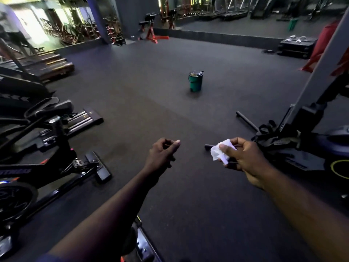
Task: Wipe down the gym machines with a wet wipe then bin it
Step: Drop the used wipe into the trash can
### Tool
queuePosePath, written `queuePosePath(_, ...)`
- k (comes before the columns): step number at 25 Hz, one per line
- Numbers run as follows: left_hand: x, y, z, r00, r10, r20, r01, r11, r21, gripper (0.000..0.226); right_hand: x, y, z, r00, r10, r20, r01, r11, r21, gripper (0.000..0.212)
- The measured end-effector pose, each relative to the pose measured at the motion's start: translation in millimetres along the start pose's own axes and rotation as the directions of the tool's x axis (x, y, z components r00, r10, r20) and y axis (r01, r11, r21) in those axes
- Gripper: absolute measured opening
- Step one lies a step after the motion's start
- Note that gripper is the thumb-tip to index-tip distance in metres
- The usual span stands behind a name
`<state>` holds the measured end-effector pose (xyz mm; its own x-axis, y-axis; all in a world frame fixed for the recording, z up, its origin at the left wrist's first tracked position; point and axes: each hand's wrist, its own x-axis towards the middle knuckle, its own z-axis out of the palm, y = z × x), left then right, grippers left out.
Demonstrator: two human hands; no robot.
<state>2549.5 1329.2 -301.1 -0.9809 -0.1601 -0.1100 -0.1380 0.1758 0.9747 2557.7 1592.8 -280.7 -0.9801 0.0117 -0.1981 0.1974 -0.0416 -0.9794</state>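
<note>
My right hand [245, 157] pinches a crumpled white wet wipe [220, 151] between thumb and fingers, held out over the dark floor. My left hand [162, 154] is stretched forward beside it with the fingers curled loosely and nothing in them. A small green bin [195, 83] with a dark lid stands alone on the floor well ahead of both hands. A black exercise bike [47, 148] stands at my left and a grey and black machine [294, 137] at my right.
Black rubber flooring [151, 82] spreads between the machines and the bin. Treadmills [28, 78] line the left side. A red rack [153, 33] and a mirror wall are at the back, stacked black step boxes [296, 46] at the back right.
</note>
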Motion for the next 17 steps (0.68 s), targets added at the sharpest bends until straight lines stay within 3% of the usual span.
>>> queuePosePath(5, 108.5, 7.3, -0.8, 1.0, -0.009, -0.027, 0.008, 0.998, -0.07, 0.026, 104.6, -19.3, 14.6, 1.0, -0.022, -0.006, 0.021, 0.995, -0.098, 0.031)
queuePosePath(8, 198.0, -0.6, -4.1, 0.999, -0.011, -0.038, 0.006, 0.993, -0.121, 0.024, 196.9, -18.7, 33.6, 1.0, -0.02, -0.014, 0.017, 0.988, -0.156, 0.017)
queuePosePath(11, 292.2, -8.8, -17.8, 0.996, -0.063, -0.066, 0.052, 0.987, -0.155, 0.024, 290.7, -25.2, 64.7, 0.997, 0.029, 0.072, -0.014, 0.978, -0.206, 0.007)
queuePosePath(17, 483.9, 48.0, -39.3, 0.997, -0.057, -0.045, 0.049, 0.987, -0.15, 0.026, 472.9, -84.4, 109.3, 0.999, 0.0, 0.033, 0.002, 0.998, -0.063, 0.021)
